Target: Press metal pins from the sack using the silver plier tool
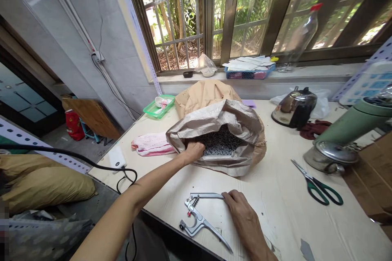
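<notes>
My left hand point(193, 151) reaches into the mouth of an open paper sack point(241, 124) lined with grey plastic. The sack is full of small dark metal parts point(222, 142). The hand's fingers are curled down among the parts, and what they hold is hidden. My right hand point(241, 210) rests on the table point(275, 208) near its front edge. Its fingertips touch the upper handle of a pair of metal snap pliers point(199, 218) that lies flat.
Green-handled scissors point(318, 185) lie to the right. A kettle point(294, 108), a red cloth point(314, 128) and a green machine point(346, 134) stand at the back right. A pink cloth point(151, 144), a green basket point(159, 106) and a phone on a black cable point(118, 159) lie left.
</notes>
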Demonstrator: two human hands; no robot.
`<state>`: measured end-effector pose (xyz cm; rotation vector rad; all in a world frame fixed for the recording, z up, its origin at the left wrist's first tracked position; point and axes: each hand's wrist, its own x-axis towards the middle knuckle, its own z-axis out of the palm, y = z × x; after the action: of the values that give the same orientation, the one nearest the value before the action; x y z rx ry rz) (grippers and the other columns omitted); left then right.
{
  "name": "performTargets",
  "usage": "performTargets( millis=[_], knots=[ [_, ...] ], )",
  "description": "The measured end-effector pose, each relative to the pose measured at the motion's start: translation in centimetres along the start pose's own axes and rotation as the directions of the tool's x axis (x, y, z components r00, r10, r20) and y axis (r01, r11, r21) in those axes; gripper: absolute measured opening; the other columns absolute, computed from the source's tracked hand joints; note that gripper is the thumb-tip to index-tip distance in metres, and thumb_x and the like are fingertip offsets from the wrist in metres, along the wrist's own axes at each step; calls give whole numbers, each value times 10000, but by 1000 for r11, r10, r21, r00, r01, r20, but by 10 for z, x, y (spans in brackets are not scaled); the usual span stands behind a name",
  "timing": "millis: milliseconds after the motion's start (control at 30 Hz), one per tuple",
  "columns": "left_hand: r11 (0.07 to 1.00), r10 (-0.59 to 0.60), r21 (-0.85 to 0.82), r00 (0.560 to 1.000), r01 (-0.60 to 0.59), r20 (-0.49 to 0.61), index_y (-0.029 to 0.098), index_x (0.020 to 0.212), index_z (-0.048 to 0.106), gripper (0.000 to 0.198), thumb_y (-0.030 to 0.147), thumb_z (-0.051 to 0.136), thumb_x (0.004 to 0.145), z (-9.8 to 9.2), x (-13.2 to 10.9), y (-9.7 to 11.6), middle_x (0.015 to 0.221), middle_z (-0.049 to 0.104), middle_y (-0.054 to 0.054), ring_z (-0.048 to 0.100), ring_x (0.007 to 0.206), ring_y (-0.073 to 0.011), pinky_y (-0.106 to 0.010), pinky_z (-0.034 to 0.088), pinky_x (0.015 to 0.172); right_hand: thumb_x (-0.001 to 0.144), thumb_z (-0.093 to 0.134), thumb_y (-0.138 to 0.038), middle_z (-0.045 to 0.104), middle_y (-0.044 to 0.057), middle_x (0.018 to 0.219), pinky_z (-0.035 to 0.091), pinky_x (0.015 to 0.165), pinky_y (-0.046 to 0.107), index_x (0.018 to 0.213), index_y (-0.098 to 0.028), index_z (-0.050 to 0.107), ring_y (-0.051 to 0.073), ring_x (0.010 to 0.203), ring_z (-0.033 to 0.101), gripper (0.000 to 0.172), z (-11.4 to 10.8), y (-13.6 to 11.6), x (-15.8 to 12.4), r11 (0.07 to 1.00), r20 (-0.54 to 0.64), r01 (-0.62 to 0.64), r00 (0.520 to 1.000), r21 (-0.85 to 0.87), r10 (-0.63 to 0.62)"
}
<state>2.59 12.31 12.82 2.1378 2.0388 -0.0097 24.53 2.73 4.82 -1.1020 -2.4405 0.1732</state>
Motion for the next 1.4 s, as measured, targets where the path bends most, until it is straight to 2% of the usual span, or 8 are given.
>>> performTargets(
  millis=[200, 333, 467, 633, 833, 933, 1133, 1400],
  knots=[
    [956, 22, -283, 981, -78, -195, 151, 919, 697, 218, 160, 499, 828, -5, -32, -4, 904, 678, -71, 619, 835, -164, -240, 472, 742, 910, 356, -341, 600, 84, 1089, 505, 670, 271, 1205, -243, 512, 175, 921, 611, 348, -15, -12, 9, 966, -138, -141, 975, 219, 174],
    [750, 50, -637, 976, -177, -212, 151, 804, 706, 133, 186, 583, 769, 9, -76, 4, 769, 664, -24, 586, 704, -130, -199, 449, 620, 887, 401, -427, 657, 51, 918, 503, 669, 274, 1135, -226, 556, 161, 775, 633, 355, -33, -31, 30, 807, -47, -247, 946, 536, 321],
    [679, 58, -719, 987, -148, -149, 138, 806, 702, 118, 157, 604, 742, 25, -114, 13, 743, 642, -19, 558, 647, -105, -185, 432, 594, 868, 434, -428, 664, 33, 790, 487, 603, 255, 869, -207, 598, 149, 675, 619, 275, -28, -49, 45, 722, 45, -262, 951, 641, 305],
    [669, -18, -740, 994, -70, -110, 142, 753, 687, 88, 173, 605, 749, 36, -145, 6, 710, 627, -20, 557, 664, -111, -196, 433, 625, 908, 377, -336, 650, 35, 792, 481, 643, 256, 852, -207, 579, 143, 715, 610, 246, -15, -66, 34, 813, -5, -116, 990, 571, 144],
    [356, -176, -890, 956, 286, 236, 112, 841, 651, 200, 263, 615, 714, 57, -177, -15, 625, 612, 3, 522, 502, -93, -198, 417, 498, 913, 403, -318, 618, 61, 897, 457, 716, 299, 1020, -205, 578, 174, 821, 571, 234, -16, -63, -14, 984, 18, 9, 1000, 177, -12],
    [289, -219, -879, 920, 379, 324, 100, 759, 641, 214, 297, 631, 678, 66, -185, -21, 539, 557, 23, 484, 482, -87, -191, 372, 477, 916, 396, -277, 596, 58, 850, 416, 662, 302, 1015, -198, 586, 167, 748, 531, 229, -12, -60, -33, 998, 54, 56, 997, 13, -56],
    [274, -235, -834, 874, 479, 425, 87, 729, 667, 294, 353, 690, 607, 65, -186, -20, 585, 592, -2, 462, 536, -83, -190, 323, 502, 902, 379, -151, 564, 56, 803, 364, 641, 298, 1012, -161, 594, 160, 711, 480, 242, -1, -61, -42, 992, 15, 115, 993, -53, -114],
    [406, -237, -723, 828, 559, 507, 93, 694, 679, 249, 318, 677, 589, 66, -184, -19, 551, 581, 8, 462, 533, -91, -199, 322, 505, 864, 363, -78, 568, 53, 795, 359, 650, 301, 1006, -166, 597, 157, 710, 472, 288, -5, -63, -42, 994, 20, 106, 994, -20, -106]
  ],
)
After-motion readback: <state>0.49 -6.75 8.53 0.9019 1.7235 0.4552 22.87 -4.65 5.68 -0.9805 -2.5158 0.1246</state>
